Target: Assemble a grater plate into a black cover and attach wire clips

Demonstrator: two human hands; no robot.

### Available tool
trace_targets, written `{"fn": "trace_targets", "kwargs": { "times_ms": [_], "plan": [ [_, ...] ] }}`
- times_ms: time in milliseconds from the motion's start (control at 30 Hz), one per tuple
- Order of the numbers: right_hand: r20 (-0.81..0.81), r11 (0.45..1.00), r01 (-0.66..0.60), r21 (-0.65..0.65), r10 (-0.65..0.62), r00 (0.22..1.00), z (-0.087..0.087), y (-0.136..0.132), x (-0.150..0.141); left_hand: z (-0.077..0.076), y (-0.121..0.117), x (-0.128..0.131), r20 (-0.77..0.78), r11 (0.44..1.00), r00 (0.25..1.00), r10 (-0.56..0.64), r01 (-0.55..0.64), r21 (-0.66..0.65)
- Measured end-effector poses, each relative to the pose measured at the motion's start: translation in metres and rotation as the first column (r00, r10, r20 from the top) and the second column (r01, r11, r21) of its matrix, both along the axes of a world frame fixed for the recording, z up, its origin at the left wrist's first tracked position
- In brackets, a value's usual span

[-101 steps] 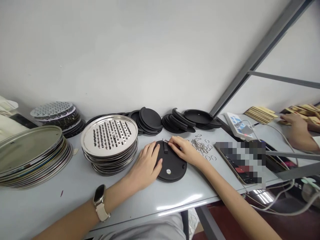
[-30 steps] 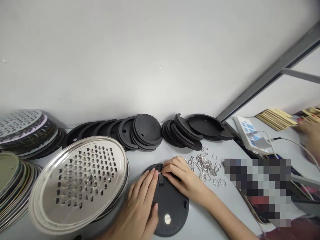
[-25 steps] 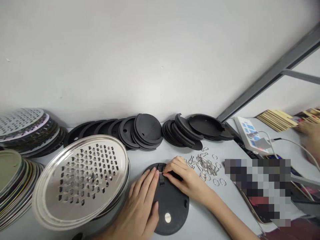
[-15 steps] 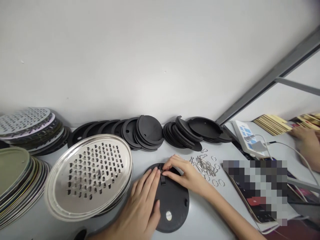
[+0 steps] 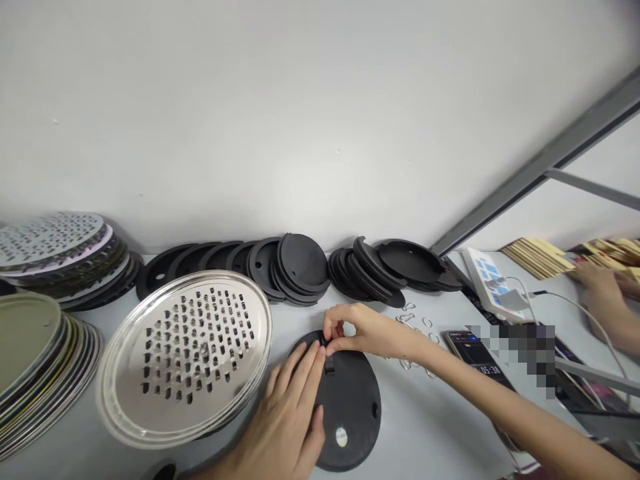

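A round black plastic disc (image 5: 345,407) with an oval sticker lies flat on the table. My left hand (image 5: 293,407) rests on its left side, fingers stretched out, fingertips by a small slot piece near the disc's top edge. Thumb and forefinger of my right hand (image 5: 357,333) pinch at that same spot; whatever is between them is too small to make out. Behind my right forearm lie loose metal rings and clips (image 5: 410,320), partly hidden. Left of my hands, a round metal grater plate (image 5: 185,360) tops a small stack.
Black discs (image 5: 300,263) and curved black rims (image 5: 390,267) line the wall. Stacked plates (image 5: 45,373) and more grater plates (image 5: 50,240) stand at left. A phone (image 5: 480,360), power strip (image 5: 493,280) and metal frame bar (image 5: 540,167) are at right, with another person's hand (image 5: 600,293) beyond.
My right hand has risen a little, its wrist turned and its forearm now lying across the rings and phone. My left hand stays on the disc. The view has shifted slightly.
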State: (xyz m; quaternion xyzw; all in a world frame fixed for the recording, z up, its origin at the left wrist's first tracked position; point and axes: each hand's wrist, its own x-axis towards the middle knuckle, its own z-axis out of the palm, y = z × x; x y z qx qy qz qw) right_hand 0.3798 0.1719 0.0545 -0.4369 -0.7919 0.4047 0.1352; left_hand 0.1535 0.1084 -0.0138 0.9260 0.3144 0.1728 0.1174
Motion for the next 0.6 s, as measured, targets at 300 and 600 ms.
{"fn": "trace_targets", "kwargs": {
  "times_ms": [300, 600],
  "plan": [
    [-0.018, 0.997, -0.031, 0.065, 0.032, 0.999, 0.001, 0.002, 0.001, -0.003, 0.001, 0.001, 0.018, 1.0, 1.0, 0.009, -0.01, 0.007],
    [0.145, 0.969, -0.101, 0.225, 0.069, 0.987, 0.007, -0.018, -0.002, -0.005, -0.001, 0.004, 0.041, 0.997, 0.997, 0.07, -0.072, 0.036]
  ]
}}
